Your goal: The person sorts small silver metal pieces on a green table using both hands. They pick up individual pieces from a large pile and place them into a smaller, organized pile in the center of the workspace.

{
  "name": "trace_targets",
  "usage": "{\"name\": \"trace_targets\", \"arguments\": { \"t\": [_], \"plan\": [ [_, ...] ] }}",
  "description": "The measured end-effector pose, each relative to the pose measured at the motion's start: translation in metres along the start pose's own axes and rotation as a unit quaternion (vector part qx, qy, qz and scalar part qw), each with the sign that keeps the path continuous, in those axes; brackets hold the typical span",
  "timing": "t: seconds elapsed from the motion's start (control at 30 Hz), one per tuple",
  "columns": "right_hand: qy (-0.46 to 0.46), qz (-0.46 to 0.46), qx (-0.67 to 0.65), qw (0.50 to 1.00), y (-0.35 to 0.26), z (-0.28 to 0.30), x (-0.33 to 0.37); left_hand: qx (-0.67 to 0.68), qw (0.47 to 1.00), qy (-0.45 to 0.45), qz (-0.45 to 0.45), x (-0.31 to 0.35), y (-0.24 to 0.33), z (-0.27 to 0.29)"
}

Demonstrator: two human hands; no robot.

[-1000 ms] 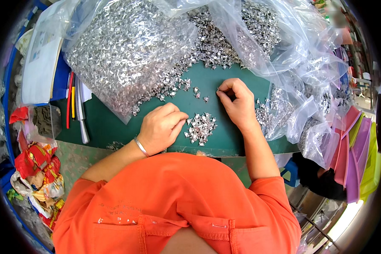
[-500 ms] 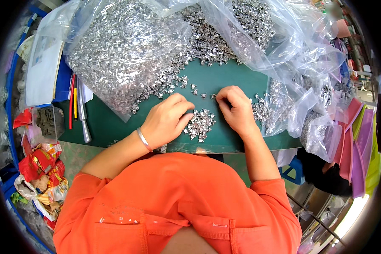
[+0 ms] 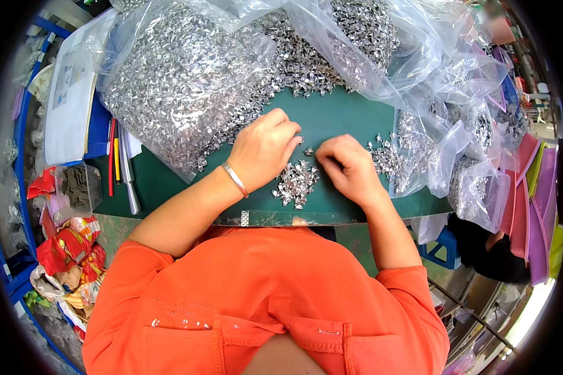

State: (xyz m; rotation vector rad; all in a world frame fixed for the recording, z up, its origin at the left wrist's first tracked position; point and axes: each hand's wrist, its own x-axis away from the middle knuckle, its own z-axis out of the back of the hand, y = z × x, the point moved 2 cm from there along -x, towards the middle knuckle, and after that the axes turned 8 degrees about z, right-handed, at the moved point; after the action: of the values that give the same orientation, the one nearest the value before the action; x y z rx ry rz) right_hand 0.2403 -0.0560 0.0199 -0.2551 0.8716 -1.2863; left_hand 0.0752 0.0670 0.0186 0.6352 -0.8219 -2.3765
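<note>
A small heap of silvery bent metal pieces (image 3: 296, 183) lies on the green tabletop between my hands. My left hand (image 3: 264, 151), with a bracelet (image 3: 235, 179) at its wrist, is closed just above the heap's upper left side. Its thumb and fingertips come together; what they pinch is too small to make out. To the right of the heap rests my right hand (image 3: 349, 165), fingers curled in and thumb against them, their contents hidden. A single metal piece (image 3: 308, 151) sits between the two hands, near the left fingertips.
A large clear bag (image 3: 187, 81) full of the same pieces spreads across the back left. More loose pieces (image 3: 386, 156) and crumpled clear bags (image 3: 447, 150) lie at right. Pens (image 3: 117, 159), papers (image 3: 72, 100) and a clear bin (image 3: 78, 187) stand at left.
My left hand has moved up and to the right, past the heap's top. My right hand has shifted slightly down, its fingers still curled. Fewer stray pieces show between the hands.
</note>
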Motion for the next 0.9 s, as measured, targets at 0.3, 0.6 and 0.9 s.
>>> {"name": "trace_targets", "arguments": {
  "t": [0.3, 0.6, 0.9],
  "plan": [
    [-0.059, -0.054, -0.054, 0.995, 0.006, -0.005, -0.003, -0.049, 0.998, -0.01, -0.043, -0.003, 0.0, -0.013],
    [-0.083, -0.012, -0.038, 0.996, -0.001, -0.013, -0.018, -0.068, 0.996, -0.044, -0.043, 0.0, -0.003, -0.012],
    [-0.025, -0.105, -0.089, 0.99, 0.0, -0.014, -0.04, 0.0, 1.0, -0.007, 0.002, 0.015, -0.013, 0.011]
  ]
}}
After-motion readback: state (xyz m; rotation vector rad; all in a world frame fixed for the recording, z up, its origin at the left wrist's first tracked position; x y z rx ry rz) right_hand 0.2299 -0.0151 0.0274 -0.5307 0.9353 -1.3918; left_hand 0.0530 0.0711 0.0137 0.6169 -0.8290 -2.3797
